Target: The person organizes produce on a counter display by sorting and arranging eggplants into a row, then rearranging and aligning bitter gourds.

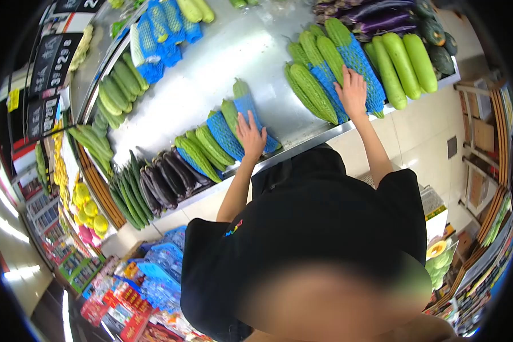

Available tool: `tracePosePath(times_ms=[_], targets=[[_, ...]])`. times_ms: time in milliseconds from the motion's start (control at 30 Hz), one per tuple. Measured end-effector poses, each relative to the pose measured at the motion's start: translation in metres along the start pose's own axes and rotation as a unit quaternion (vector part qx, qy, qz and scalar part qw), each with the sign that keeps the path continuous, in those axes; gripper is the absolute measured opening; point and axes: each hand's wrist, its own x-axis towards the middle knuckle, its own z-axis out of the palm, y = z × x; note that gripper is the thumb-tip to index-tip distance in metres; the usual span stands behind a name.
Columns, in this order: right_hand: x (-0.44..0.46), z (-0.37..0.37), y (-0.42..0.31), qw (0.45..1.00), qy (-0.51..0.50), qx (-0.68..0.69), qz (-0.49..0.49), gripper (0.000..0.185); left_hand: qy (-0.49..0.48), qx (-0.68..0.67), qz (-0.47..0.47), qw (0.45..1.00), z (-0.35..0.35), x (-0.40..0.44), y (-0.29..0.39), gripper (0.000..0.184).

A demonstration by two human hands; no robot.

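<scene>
My left hand (251,137) lies palm down, fingers spread, on the right end of a row of bumpy green bitter melons (195,153). Under it is a bitter melon in blue foam netting (244,102), partly hidden by the fingers. Farther right, my right hand (353,94) rests with fingers stretched out on a second group of bitter melons (310,94). Blue foam netting (365,77) wraps the one beside that hand. Neither hand is closed around a melon.
Both groups sit on a metal display counter (211,62) with a raised front edge. Dark eggplants (168,174) and cucumbers (130,191) lie left; smooth pale-green gourds (402,65) and purple eggplants (382,17) lie right. Price signs (52,60) hang at left.
</scene>
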Motion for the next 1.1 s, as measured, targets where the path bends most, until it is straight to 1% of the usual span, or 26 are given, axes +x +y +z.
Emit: tracePosePath(times_ms=[100,133,233,267,367,400,433,500,533,567,600,633,667,700,767,800,833,900,933,967,1000,1033,1100], targets=[[0.000,0.000,-0.006,0.999,0.001,-0.030,0.012,0.067,-0.021,0.045,0.014,0.999,0.003,-0.001,0.007,0.086],[0.000,0.003,-0.007,0.999,0.007,-0.022,0.024,0.068,-0.024,0.029,0.015,0.999,0.002,0.000,0.006,0.086],[0.002,-0.002,-0.008,0.999,0.020,0.028,0.037,0.067,-0.024,0.016,0.007,1.000,-0.006,-0.002,-0.001,0.086],[0.004,-0.004,-0.009,0.995,0.038,0.072,0.055,0.063,-0.033,0.020,-0.009,0.999,-0.007,-0.004,-0.002,0.085],[0.005,-0.008,-0.012,0.984,0.071,0.144,0.080,0.061,-0.044,0.000,-0.030,0.999,-0.013,-0.004,0.000,0.084],[0.005,-0.019,-0.023,0.975,0.068,0.183,0.102,0.057,-0.050,-0.013,-0.042,0.998,-0.018,-0.004,0.003,0.081],[0.001,-0.020,-0.034,0.948,0.047,0.283,0.135,0.056,-0.027,-0.035,-0.039,0.998,-0.018,-0.004,0.005,0.079],[-0.009,-0.022,-0.058,0.860,0.001,0.468,0.201,0.054,0.019,-0.078,-0.030,0.996,-0.021,-0.003,0.008,0.075],[-0.013,-0.028,-0.076,0.829,-0.043,0.523,0.194,0.051,0.047,-0.093,-0.012,0.995,-0.028,0.000,0.015,0.068],[-0.024,-0.020,-0.093,0.808,-0.084,0.549,0.200,0.053,0.013,-0.224,-0.054,0.973,-0.036,0.003,0.023,0.067],[-0.031,-0.025,-0.118,0.798,-0.117,0.559,0.192,0.052,-0.018,-0.352,-0.097,0.931,-0.039,0.007,0.028,0.066],[-0.044,-0.015,-0.139,0.774,-0.132,0.595,0.168,0.052,-0.044,-0.474,-0.136,0.869,-0.041,0.010,0.034,0.065],[-0.056,-0.008,-0.161,0.770,-0.155,0.604,0.136,0.048,0.032,-0.627,-0.180,0.757,-0.039,0.014,0.049,0.054],[-0.065,-0.005,-0.181,0.764,-0.177,0.612,0.103,0.045,0.039,-0.645,-0.244,0.723,-0.041,0.014,0.043,0.049],[-0.072,-0.008,-0.214,0.734,-0.240,0.633,0.047,0.039,0.054,-0.674,-0.363,0.641,-0.046,0.013,0.028,0.039],[-0.073,-0.009,-0.224,0.717,-0.270,0.642,0.018,0.036,0.105,-0.674,-0.364,0.634,-0.058,0.010,0.020,0.030],[-0.072,-0.011,-0.230,0.750,-0.261,0.607,-0.028,0.033,0.121,-0.629,-0.369,0.673,-0.067,0.002,0.004,0.033],[-0.063,-0.017,-0.236,0.806,-0.233,0.531,-0.116,0.028,0.144,-0.579,-0.377,0.709,-0.074,-0.016,-0.036,0.032],[-0.060,-0.018,-0.234,0.819,-0.226,0.512,-0.123,0.022,0.191,-0.516,-0.340,0.763,-0.071,-0.026,-0.059,0.037],[-0.059,-0.015,-0.230,0.810,-0.270,0.512,-0.095,0.022,0.178,-0.420,-0.373,0.808,-0.077,-0.037,-0.079,0.048],[-0.058,-0.012,-0.224,0.800,-0.312,0.509,-0.064,0.021,0.205,-0.279,-0.357,0.868,-0.084,-0.044,-0.091,0.055],[-0.056,-0.009,-0.218,0.789,-0.351,0.503,-0.032,0.020,0.225,-0.132,-0.329,0.908,-0.089,-0.047,-0.099,0.062],[-0.053,-0.002,-0.205,0.803,-0.332,0.493,-0.053,0.019,0.226,-0.120,-0.333,0.908,-0.096,-0.050,-0.110,0.069]])
